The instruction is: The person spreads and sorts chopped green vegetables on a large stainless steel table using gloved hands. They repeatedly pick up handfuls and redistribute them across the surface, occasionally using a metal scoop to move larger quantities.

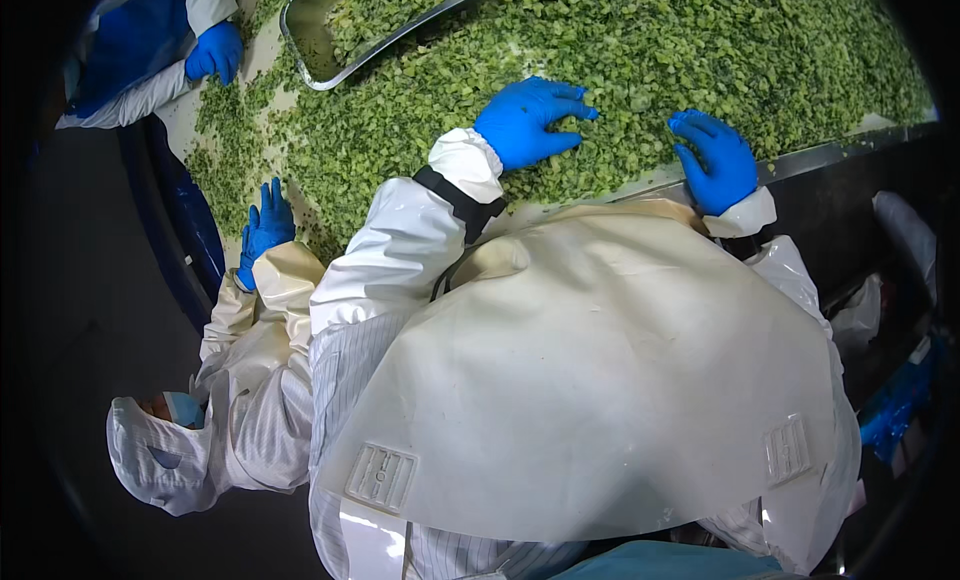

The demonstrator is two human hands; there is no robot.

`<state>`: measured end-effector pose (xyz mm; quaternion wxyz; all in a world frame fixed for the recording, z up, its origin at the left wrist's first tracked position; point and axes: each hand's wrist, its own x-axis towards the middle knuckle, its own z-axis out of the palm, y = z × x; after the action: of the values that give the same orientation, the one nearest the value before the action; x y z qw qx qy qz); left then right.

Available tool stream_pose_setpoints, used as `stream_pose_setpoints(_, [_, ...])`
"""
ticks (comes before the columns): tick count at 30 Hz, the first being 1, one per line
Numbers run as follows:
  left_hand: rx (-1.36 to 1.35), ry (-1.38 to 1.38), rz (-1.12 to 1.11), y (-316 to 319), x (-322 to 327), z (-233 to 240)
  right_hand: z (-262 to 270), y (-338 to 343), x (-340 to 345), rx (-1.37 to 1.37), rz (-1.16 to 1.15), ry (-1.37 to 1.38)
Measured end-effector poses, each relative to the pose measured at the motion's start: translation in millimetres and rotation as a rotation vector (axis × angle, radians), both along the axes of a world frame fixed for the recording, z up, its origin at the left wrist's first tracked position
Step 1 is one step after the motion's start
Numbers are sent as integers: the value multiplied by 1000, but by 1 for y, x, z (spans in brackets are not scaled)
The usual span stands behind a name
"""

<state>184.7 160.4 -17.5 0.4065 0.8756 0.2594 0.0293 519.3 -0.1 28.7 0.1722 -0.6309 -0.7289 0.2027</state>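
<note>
My left hand [521,122], in a blue glove, rests palm down on a broad layer of chopped green leaf pieces [637,54]. Its fingers are spread and point to the right, with nothing gripped that I can see. My right hand [712,163], gloved the same way, is at the near edge of the layer. Its thumb stands apart from the fingers, and it appears to hold nothing. White sleeves cover both arms, and a black band [461,197] wraps my left forearm. The leaf pieces lie on a pale work surface [274,114].
A metal tray [352,62] with some green pieces sits on the layer at upper left. One co-worker's gloved hand [217,51] is near it; another co-worker's gloved hand [266,231] is to my left. A metal edge [832,152] borders the surface at right.
</note>
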Motion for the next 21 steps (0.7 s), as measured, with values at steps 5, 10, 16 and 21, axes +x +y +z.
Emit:
stream_pose_setpoints(5, [345, 246, 138, -29, -85, 9, 0, 0, -1, 0, -1, 49])
stream_pose_setpoints(10, [482, 454, 543, -44, -172, 9, -1, -2, -2, 19, 3, 47])
stream_pose_setpoints(16, [186, 49, 675, -89, -141, 22, -5, -2, -1, 6, -10, 29])
stream_pose_setpoints(21, [-189, 159, 457, -98, -125, 26, -7, -3, 0, 6, -24, 27])
